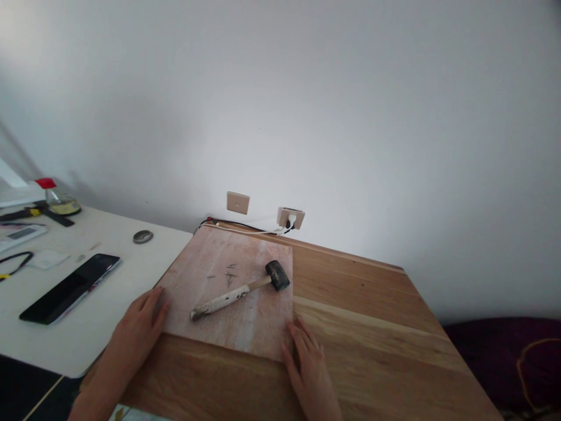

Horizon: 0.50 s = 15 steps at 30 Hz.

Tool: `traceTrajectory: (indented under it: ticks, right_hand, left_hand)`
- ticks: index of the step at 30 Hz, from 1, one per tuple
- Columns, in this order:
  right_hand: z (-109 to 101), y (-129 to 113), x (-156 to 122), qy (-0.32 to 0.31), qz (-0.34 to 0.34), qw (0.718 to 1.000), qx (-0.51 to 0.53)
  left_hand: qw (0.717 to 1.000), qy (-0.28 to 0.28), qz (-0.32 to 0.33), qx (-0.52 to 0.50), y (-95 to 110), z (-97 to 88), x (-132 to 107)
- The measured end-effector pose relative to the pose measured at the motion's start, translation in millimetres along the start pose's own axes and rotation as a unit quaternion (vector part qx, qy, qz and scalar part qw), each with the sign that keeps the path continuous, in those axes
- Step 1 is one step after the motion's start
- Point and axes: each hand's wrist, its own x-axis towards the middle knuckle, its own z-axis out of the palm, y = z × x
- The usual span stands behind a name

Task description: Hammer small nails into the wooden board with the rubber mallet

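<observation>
A pale pinkish wooden board [245, 327] lies flat on a brown wooden table [372, 327]. On the board rests a hammer [239, 290] with a black head and a paint-stained handle. Several small nails [228, 273] lie loose beside it. My left hand [142, 318] rests with fingers stretched out against the board's left edge. At the board's near right corner my right hand [307, 359] lies flat, fingers extended and touching the edge. Neither hand holds anything.
A white table [100, 316] adjoins on the left, with a black phone [70, 287], a small round metal lid [142, 236], a red-capped glass bottle [59, 199] and cables. Wall sockets [291, 218] with a plugged cable sit behind the board. A dark cushion [504, 362] is at the right.
</observation>
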Motion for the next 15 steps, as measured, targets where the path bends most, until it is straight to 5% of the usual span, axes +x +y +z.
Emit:
traceTrajectory:
  ticks: [7,15]
  right_hand:
    - [-11.4,7.1,6.7,0.051,-0.014,0.996,-0.077]
    - [-47.9,78.4,-35.1,0.160,0.034,0.969,-0.184]
  left_hand:
    - [0.983,-0.035,0.139,0.112,19.7,-7.8,-9.1]
    - [0.986,-0.019,0.166,0.011,65.3,7.1,-54.8]
